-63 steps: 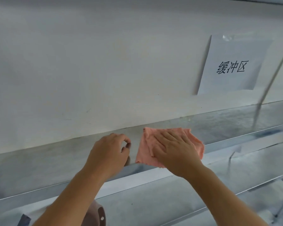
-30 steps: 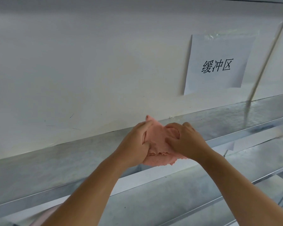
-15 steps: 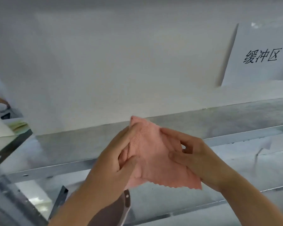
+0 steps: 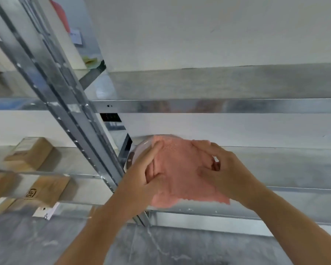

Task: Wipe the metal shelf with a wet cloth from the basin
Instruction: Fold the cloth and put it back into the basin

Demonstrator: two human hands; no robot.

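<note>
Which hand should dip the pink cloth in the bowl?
Probably the left hand. It grips the cloth on the side right beside the basin, whose rim shows just behind it. The right hand holds the far edge.

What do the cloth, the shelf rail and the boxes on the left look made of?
Cloth: soft pink fabric, probably microfibre, with a nubbly surface and zigzag-cut edge, limp between both hands.
Shelf rail: bare metal, likely galvanised steel, grey, mottled and faintly reflective.
Boxes: brown cardboard, matte, with dark print; blur leaves details open.
</note>
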